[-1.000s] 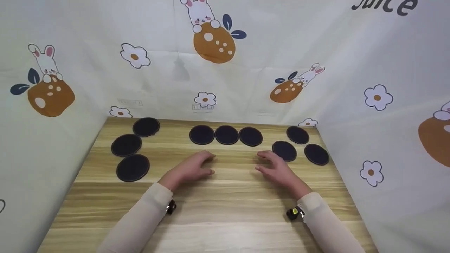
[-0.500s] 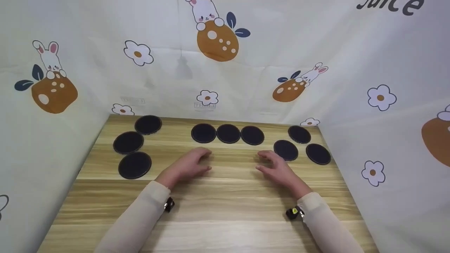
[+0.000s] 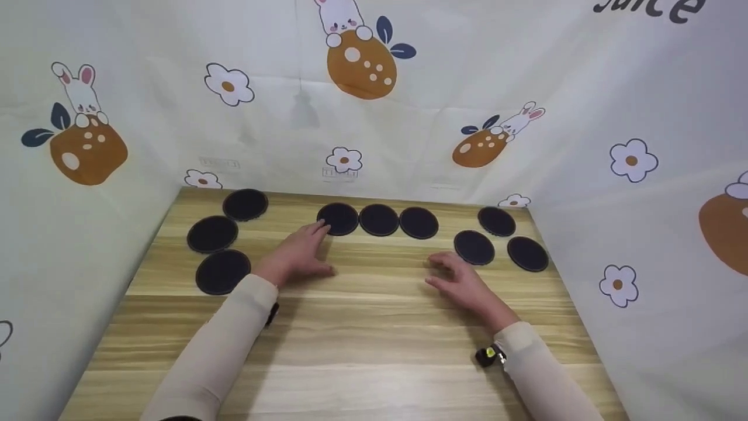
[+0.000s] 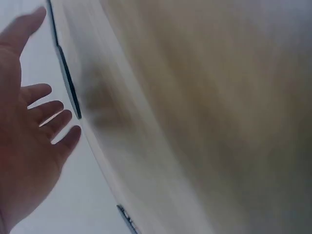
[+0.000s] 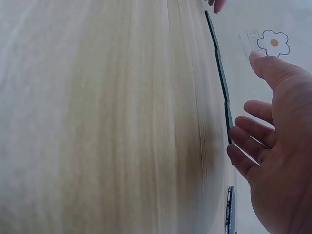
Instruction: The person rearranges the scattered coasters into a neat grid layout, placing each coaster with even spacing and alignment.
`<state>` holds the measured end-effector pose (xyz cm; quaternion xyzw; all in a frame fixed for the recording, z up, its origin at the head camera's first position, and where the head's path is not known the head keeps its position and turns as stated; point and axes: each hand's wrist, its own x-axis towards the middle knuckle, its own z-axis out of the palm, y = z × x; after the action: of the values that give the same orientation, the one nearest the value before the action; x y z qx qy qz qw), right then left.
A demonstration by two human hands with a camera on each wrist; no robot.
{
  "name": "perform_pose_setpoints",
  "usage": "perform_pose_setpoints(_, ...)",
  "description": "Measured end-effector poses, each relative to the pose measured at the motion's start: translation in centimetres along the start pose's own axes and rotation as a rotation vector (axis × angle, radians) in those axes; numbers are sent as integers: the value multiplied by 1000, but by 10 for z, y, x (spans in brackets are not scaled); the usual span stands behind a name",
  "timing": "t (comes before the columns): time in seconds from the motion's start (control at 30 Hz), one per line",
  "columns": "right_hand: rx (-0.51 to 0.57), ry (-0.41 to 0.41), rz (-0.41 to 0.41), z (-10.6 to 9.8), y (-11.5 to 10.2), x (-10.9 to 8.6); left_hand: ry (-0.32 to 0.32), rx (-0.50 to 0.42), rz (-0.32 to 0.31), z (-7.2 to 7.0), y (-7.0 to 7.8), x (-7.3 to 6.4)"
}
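Three flat, round black coasters (image 3: pixel 379 220) lie in a touching row at the table's back middle. My left hand (image 3: pixel 297 252) hovers just in front of the row's left coaster (image 3: pixel 342 217), its fingertips overlapping that coaster's near edge in the head view; contact cannot be told. In the left wrist view this hand (image 4: pixel 29 131) has its thumb and fingers spread, holding nothing. My right hand (image 3: pixel 464 283) is held above the table, fingers loosely bent, holding nothing. It is nearest to a coaster (image 3: pixel 474 247) of the right group. In the right wrist view its palm (image 5: pixel 287 146) shows bare.
At the left, three more coasters (image 3: pixel 213 234) form a bent line; my left sleeve (image 3: pixel 234 316) passes beside the nearest one. The right group has two further coasters (image 3: pixel 497 221) near the corner. Printed white cloth (image 3: pixel 409 140) walls in the wooden table (image 3: pixel 374 351) on three sides.
My left hand has moved forward and to the left, from the table's middle to the row's left coaster, and its fingers have spread. My right hand has stayed nearly still.
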<state>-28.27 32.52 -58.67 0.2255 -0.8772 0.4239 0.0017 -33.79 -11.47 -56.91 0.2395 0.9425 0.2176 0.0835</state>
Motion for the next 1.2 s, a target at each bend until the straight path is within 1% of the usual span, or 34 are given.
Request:
perform_pose_setpoints(0.07,-12,-11,0,0,0,0,-40,36,2,-1,-2,1)
perform_pose_setpoints(0.13,-27,-19,4,0,0,-1,-64,60,12,-2,-2,2)
perform_pose_setpoints(0.3,-39,-21,24,-1,1,-3,-83,87,31,-6,2,3)
perform_pose_setpoints(0.53,-15,-24,30,-3,-2,-5,-130,107,-5,-5,3,4)
perform_pose_setpoints(0.73,-38,-5,11,-3,-4,-7,-145,93,-18,-7,4,6)
perform_pose_setpoints(0.83,-34,2,-5,-3,-5,-8,-149,88,-18,-9,5,5)
perform_pose_setpoints(0.93,-38,8,0,-4,-7,-9,-151,91,-26,-9,4,3)
perform_pose_setpoints(1.0,-60,37,16,-6,-6,-9,-152,92,-32,-9,3,2)
perform_pose_setpoints(1.03,-81,65,32,-8,-4,-10,-151,92,-32,-9,3,2)
perform_pose_setpoints(1.2,-244,260,129,-23,9,-8,-151,87,-28,-6,2,5)
